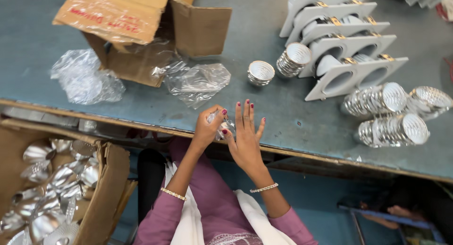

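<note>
Blue-green bench (264,108) under the camera, cluttered. Five white square housings (347,42) lean in a row, top right. Loose reflectors beside them: one stack (292,58), one low stack (260,72), three stacks lying flat (394,115). Two cartons: one open on the bench (141,32), one at lower left (101,193) full of reflectors, too jumbled to count. Two plastic bags (89,77). Left hand (207,127) pinches a small clear piece (222,127) at the bench edge; right hand (246,136), fingers spread, touches it. Piece mostly hidden, can't make it out.
</note>
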